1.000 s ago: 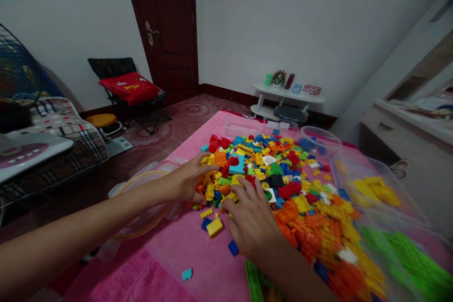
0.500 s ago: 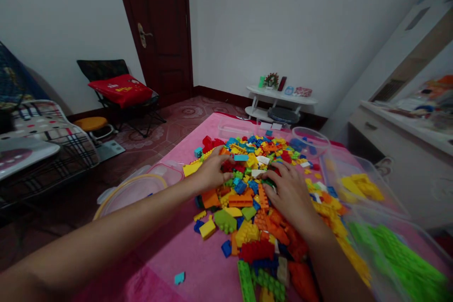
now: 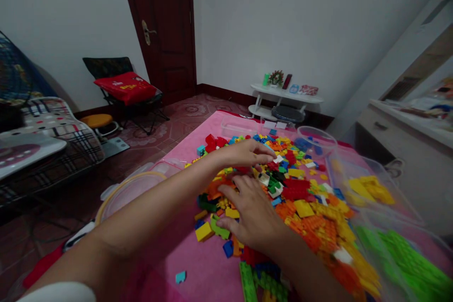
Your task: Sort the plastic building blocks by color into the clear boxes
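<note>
A heap of mixed plastic building blocks spreads over the pink tabletop. My left hand reaches across the back of the heap, fingers stretched to the right near a white block. Closer to me, my right hand lies over the left-middle of the heap with its fingers apart, its thumb by a lime-green curved block. No block shows in either grasp, though the undersides of both hands are hidden. A yellow block sits at the heap's left edge.
Clear bins on the right hold yellow blocks and green blocks. A round clear tub stands at the back. Left of the heap is a yellow-rimmed round container. One small turquoise piece lies near the front.
My left hand has swept right over the heap, and my right hand has moved left and nearer to me. Blocks in the middle have shifted, with more orange and yellow ones now at right.
</note>
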Motion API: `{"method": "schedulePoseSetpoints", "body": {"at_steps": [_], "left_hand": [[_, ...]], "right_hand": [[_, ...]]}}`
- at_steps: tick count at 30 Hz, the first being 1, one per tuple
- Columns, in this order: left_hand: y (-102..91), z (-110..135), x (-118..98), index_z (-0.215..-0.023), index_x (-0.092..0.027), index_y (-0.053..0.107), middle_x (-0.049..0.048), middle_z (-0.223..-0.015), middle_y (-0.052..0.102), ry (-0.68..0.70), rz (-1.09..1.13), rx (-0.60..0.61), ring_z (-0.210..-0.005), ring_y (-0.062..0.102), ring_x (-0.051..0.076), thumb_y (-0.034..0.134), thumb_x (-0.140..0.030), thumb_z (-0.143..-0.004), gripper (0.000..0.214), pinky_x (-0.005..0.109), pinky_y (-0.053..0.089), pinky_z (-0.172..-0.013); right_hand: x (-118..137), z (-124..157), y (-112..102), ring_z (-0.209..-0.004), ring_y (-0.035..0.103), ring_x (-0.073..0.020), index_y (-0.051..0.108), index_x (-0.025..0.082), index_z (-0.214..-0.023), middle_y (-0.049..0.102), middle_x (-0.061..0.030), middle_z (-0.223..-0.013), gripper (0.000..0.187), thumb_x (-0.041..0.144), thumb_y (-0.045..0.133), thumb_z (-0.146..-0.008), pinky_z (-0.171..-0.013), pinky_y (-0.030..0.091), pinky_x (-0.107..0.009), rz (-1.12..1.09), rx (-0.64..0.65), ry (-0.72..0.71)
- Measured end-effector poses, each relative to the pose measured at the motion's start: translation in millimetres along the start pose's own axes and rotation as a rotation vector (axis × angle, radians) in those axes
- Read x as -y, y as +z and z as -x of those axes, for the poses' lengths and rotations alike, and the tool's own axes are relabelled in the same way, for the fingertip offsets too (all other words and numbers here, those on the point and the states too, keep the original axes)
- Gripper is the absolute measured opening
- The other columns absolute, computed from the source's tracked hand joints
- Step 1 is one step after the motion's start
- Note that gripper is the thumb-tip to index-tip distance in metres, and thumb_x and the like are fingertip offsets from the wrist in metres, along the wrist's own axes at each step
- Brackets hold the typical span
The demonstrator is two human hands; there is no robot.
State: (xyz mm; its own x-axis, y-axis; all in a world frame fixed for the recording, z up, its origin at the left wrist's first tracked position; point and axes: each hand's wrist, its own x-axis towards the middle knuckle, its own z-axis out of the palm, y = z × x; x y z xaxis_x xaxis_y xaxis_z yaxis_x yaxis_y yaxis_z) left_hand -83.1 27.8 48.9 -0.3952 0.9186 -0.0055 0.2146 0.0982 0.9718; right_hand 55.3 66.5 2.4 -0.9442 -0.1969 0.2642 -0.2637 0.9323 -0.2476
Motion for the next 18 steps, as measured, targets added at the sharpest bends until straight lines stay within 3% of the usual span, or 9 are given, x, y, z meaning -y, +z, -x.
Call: {"method": "schedulePoseSetpoints", "body": {"at_steps": [1, 3, 6, 9, 12, 15, 18], "left_hand": [[-9.7, 6, -5, -0.101, -0.017, 0.071, 0.0067, -0.096, 0.072, 0.043, -0.109, 0.077, -0.070, 0.066, 0.016, 0.062, -0.022, -0.077, 0.026, 0.023, 0.050, -0.061], [-31.2, 19, -11, -0.107, -0.016, 0.068, 0.0067, -0.095, 0.072, 0.068, -0.263, 0.030, -0.073, 0.065, 0.015, 0.056, -0.025, -0.081, 0.030, 0.023, 0.049, -0.064], [-62.9, 39, -1, -0.108, -0.015, 0.067, 0.0064, -0.093, 0.072, 0.035, -0.568, -0.211, -0.078, 0.065, 0.015, 0.051, -0.026, -0.083, 0.031, 0.024, 0.048, -0.070], [-83.2, 62, 24, -0.108, -0.017, 0.067, 0.0075, -0.099, 0.072, -0.098, -0.930, -0.310, -0.086, 0.065, 0.018, 0.050, -0.019, -0.080, 0.033, 0.027, 0.046, -0.079], [-84.5, 87, 52, -0.119, -0.023, 0.060, 0.0079, -0.112, 0.067, -0.203, -1.113, -0.213, -0.100, 0.062, 0.022, 0.055, -0.023, -0.076, 0.043, 0.029, 0.044, -0.085], [-71.0, 104, 73, -0.114, -0.025, 0.059, 0.0089, -0.104, 0.066, -0.257, -1.191, -0.110, -0.094, 0.062, 0.024, 0.060, -0.026, -0.074, 0.040, 0.031, 0.045, -0.081], [-54.5, 108, 84, -0.110, -0.024, 0.058, 0.0096, -0.100, 0.065, -0.296, -1.194, -0.197, -0.090, 0.062, 0.023, 0.054, -0.020, -0.077, 0.034, 0.030, 0.044, -0.076]], "right_hand": [[2, -3, 2, -0.118, 0.040, -0.0301, 0.054, 0.029, -0.122, 0.048, -0.0095, -0.126, 0.053, 0.048, 0.067, -0.074, -0.101, 0.032, -0.049, 0.018, 0.011, -0.020], [6, -9, 5, -0.123, 0.035, -0.0316, 0.050, 0.031, -0.126, 0.042, -0.0098, -0.135, 0.054, 0.049, 0.064, -0.077, -0.103, 0.027, -0.052, 0.057, 0.024, -0.080], [9, -21, 10, -0.127, 0.032, -0.0314, 0.052, 0.032, -0.124, 0.039, -0.0087, -0.138, 0.049, 0.046, 0.063, -0.079, -0.106, 0.021, -0.054, 0.103, 0.040, -0.162], [7, -30, 12, -0.121, 0.039, -0.0277, 0.055, 0.031, -0.119, 0.047, -0.0082, -0.128, 0.039, 0.037, 0.063, -0.081, -0.105, 0.023, -0.051, 0.121, 0.052, -0.155], [0, -32, 7, -0.113, 0.045, -0.0257, 0.057, 0.029, -0.115, 0.050, -0.0078, -0.121, 0.036, 0.031, 0.063, -0.080, -0.103, 0.026, -0.049, 0.129, 0.057, -0.109], [-10, -25, -1, -0.110, 0.046, -0.0263, 0.058, 0.026, -0.111, 0.052, -0.0088, -0.114, 0.033, 0.032, 0.064, -0.078, -0.098, 0.032, -0.044, 0.157, 0.029, -0.050], [-23, -15, -8, -0.103, 0.049, -0.0258, 0.058, 0.024, -0.109, 0.055, -0.0089, -0.106, 0.033, 0.033, 0.062, -0.077, -0.090, 0.038, -0.039, 0.174, -0.033, 0.070]]}}
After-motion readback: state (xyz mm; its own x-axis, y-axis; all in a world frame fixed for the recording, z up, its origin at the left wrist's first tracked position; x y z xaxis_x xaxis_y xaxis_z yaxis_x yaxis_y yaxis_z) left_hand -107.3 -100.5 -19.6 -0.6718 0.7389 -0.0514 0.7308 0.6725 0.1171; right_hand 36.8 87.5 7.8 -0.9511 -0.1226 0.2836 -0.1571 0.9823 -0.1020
